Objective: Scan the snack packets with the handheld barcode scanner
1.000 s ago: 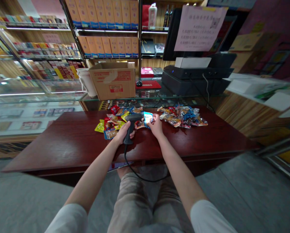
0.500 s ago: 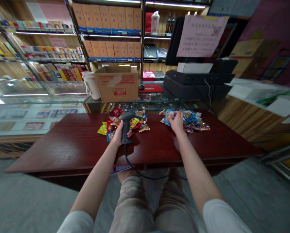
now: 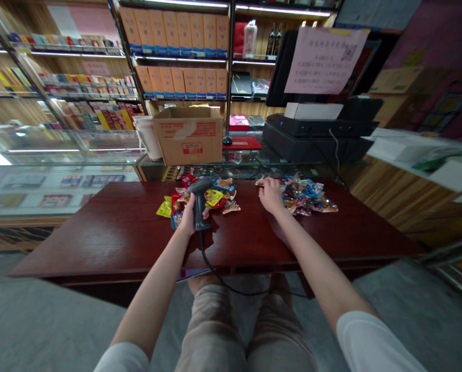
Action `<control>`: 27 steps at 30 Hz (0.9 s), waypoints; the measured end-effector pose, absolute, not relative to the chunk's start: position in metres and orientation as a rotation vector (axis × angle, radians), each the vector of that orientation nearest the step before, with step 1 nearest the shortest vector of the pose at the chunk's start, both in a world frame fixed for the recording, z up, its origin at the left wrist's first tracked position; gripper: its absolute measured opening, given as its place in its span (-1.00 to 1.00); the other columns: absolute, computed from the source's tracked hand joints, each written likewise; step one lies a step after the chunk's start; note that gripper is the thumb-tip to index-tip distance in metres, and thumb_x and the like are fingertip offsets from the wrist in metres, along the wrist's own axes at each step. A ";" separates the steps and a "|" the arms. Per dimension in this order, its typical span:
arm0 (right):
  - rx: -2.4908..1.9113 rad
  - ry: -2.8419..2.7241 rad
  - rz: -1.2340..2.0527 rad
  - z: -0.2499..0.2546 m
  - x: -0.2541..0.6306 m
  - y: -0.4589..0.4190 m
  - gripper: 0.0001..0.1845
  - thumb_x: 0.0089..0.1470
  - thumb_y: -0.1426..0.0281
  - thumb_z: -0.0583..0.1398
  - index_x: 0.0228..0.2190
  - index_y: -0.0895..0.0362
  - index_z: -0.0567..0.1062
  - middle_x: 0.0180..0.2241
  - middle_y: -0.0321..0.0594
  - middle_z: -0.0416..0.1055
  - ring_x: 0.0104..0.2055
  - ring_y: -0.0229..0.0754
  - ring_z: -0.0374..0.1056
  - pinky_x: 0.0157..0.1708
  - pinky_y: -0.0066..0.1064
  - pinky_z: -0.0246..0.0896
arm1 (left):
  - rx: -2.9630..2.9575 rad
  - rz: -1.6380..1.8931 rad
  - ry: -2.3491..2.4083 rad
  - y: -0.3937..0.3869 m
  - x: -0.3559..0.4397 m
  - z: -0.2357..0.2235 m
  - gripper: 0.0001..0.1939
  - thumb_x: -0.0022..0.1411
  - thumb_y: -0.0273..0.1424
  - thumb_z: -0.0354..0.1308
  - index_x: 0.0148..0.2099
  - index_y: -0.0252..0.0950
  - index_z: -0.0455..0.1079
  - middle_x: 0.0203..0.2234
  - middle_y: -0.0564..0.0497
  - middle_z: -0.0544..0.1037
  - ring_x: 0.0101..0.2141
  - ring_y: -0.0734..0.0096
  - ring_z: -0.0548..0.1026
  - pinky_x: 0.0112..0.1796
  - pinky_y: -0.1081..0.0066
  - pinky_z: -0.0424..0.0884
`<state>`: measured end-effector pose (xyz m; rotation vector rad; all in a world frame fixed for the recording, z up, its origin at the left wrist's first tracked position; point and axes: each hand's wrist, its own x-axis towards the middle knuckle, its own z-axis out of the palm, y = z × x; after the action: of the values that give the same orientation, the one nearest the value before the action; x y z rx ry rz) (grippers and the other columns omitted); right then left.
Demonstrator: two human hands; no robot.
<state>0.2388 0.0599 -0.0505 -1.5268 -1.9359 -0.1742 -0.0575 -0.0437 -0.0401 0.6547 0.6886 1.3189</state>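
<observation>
My left hand (image 3: 190, 216) is wrapped around the handle of a dark grey barcode scanner (image 3: 200, 206), held upright with its cable trailing down over the table edge. Just behind the scanner lies a pile of small wrapped snack packets (image 3: 215, 197) in red, yellow and blue, partly covered by it. At the left edge of a second pile of snack packets (image 3: 308, 195), my right hand (image 3: 271, 195) has its fingers bent down and closed around a snack packet (image 3: 259, 182). Only an orange-brown edge of that packet shows beside the fingers; the rest is hidden under my hand.
The dark red table (image 3: 138, 237) spans the front. Behind it, a glass counter carries an open cardboard box (image 3: 188, 137), a white cup-like container (image 3: 148, 137) and a black register with a monitor (image 3: 279, 67). The scanner cable (image 3: 231, 290) hangs above my knees.
My right hand has shifted slightly left, off the blue packet it was touching, and onto the packet at the pile's edge. My left hand keeps the scanner in nearly the same place.
</observation>
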 end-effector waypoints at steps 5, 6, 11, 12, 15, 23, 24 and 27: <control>-1.676 -1.673 0.596 -0.055 0.166 0.092 -0.47 0.17 0.23 0.24 0.08 0.26 0.35 -0.06 0.13 0.55 0.00 0.07 0.49 0.02 -0.15 0.32 | 0.675 1.366 0.669 -0.045 -0.060 -0.039 -0.48 0.32 0.11 0.07 -0.22 -0.31 0.37 -0.65 0.09 0.38 -0.73 0.56 0.24 -0.70 0.54 0.15; -1.701 -1.617 0.660 -0.056 0.157 0.099 -0.43 0.13 0.20 0.27 0.07 0.28 0.36 -0.07 0.16 0.56 0.01 0.10 0.50 0.00 -0.14 0.33 | 0.677 1.372 0.671 -0.045 -0.060 -0.039 -0.48 0.31 0.11 0.09 -0.22 -0.30 0.35 -0.64 0.09 0.38 -0.72 0.56 0.25 -0.70 0.54 0.14; -1.722 -1.510 0.729 -0.062 0.139 0.120 -0.52 -0.10 0.14 0.42 -0.20 0.17 0.52 -0.14 0.12 0.59 0.05 0.26 0.49 0.06 0.07 0.25 | 0.683 1.344 0.701 -0.042 -0.060 -0.043 -0.45 0.25 0.17 0.12 -0.27 -0.28 0.31 -0.73 0.15 0.28 -0.73 0.54 0.26 -0.67 0.54 0.17; -1.712 -1.494 0.740 -0.064 0.139 0.122 -0.55 -0.13 0.14 0.43 -0.26 0.15 0.54 -0.18 0.07 0.60 0.04 0.26 0.49 0.07 0.08 0.24 | 0.682 1.349 0.705 -0.041 -0.060 -0.043 -0.45 0.24 0.17 0.12 -0.26 -0.28 0.31 -0.73 0.15 0.28 -0.73 0.54 0.26 -0.67 0.54 0.18; -1.652 -1.448 0.771 -0.072 0.142 0.124 -0.64 -0.18 0.19 0.44 -0.37 0.12 0.54 -0.30 -0.07 0.61 -0.01 0.18 0.52 0.05 0.00 0.26 | 0.677 1.371 0.714 -0.039 -0.058 -0.043 -0.45 0.25 0.15 0.12 -0.23 -0.30 0.34 -0.71 0.13 0.33 -0.73 0.54 0.26 -0.67 0.54 0.19; -1.444 -1.294 0.837 -0.080 0.157 0.117 -0.58 -0.29 0.25 0.43 -0.39 0.08 0.40 -0.40 -0.27 0.49 -0.25 -0.07 0.47 -0.16 -0.27 0.36 | 0.691 1.375 0.732 -0.040 -0.055 -0.038 -0.47 0.29 0.10 0.12 -0.24 -0.34 0.38 -0.71 0.11 0.34 -0.73 0.53 0.27 -0.67 0.54 0.19; -1.424 -1.273 0.833 -0.080 0.162 0.113 -0.56 -0.28 0.23 0.43 -0.38 0.07 0.38 -0.40 -0.29 0.47 -0.26 -0.09 0.45 -0.16 -0.27 0.36 | 0.693 1.374 0.736 -0.040 -0.056 -0.038 -0.48 0.30 0.10 0.11 -0.26 -0.33 0.36 -0.71 0.10 0.34 -0.73 0.53 0.27 -0.67 0.54 0.19; -1.357 -1.225 0.827 -0.079 0.177 0.098 -0.55 -0.22 0.15 0.38 -0.35 0.04 0.32 -0.39 -0.34 0.43 -0.27 -0.12 0.42 -0.16 -0.28 0.36 | 0.709 1.322 0.757 -0.041 -0.056 -0.038 -0.47 0.32 0.11 0.06 -0.32 -0.30 0.32 -0.74 0.11 0.30 -0.73 0.51 0.27 -0.68 0.54 0.16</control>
<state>0.1769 0.0982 -0.0788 -1.3573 -1.2255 0.8273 -0.0560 -0.0411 -0.0375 0.7094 0.7571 1.3216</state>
